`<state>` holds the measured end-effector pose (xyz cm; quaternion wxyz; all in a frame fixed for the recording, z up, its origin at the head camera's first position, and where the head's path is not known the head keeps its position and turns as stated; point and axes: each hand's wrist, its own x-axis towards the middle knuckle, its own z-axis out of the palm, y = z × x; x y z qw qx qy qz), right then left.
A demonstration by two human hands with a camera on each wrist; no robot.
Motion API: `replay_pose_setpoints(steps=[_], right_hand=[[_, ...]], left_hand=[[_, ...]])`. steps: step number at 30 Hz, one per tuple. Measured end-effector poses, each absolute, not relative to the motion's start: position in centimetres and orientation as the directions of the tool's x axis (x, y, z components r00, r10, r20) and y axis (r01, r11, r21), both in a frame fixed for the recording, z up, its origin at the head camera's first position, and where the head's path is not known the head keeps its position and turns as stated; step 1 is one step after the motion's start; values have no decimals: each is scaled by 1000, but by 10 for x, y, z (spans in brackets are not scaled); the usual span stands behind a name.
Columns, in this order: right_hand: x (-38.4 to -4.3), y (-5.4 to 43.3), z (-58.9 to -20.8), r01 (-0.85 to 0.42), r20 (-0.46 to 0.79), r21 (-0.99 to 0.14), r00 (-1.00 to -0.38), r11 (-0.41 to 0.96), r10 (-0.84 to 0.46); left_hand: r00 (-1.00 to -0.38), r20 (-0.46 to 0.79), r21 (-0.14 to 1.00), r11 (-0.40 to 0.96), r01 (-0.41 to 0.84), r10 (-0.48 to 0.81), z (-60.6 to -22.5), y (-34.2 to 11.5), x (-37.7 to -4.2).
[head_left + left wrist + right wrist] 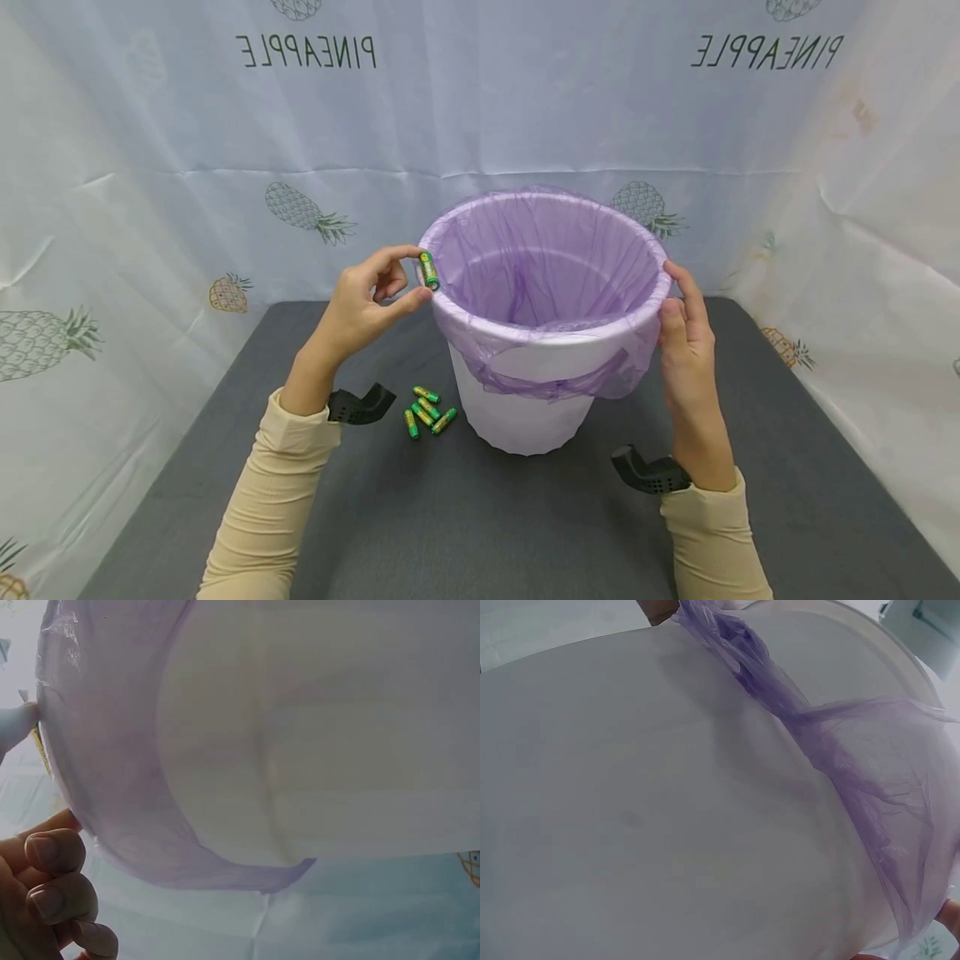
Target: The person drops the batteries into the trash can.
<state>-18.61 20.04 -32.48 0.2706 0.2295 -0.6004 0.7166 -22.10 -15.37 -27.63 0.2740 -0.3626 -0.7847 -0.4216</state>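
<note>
Behind the bin [525, 417], a pineapple-print curtain [465, 108].

Pale, creased pineapple-print curtains [480, 108] hang left, right and far around a dark grey desk [525, 533]; mirrored lettering [306, 52] tops the far side.

The left hand [358, 300] pinches a battery [428, 271] beside the bin [525, 421].

The word PINEAPPLE [307, 52] (mirror-reversed, in dark letters) twice across the top of the pale curtain [480, 108].
</note>
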Motion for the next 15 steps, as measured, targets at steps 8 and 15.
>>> replay_pose_setpoints(steps=[8,15], right_hand=[[-186,201,-325,-665,655,-733,-747,-145,115],[-187,201,-325,-668,659,-731,-744,-139,112]], left_hand=[[-569,744,458,354,815,350,-277,-154,-221],[-588,739,484,347,803,329,-283,-159,-217]])
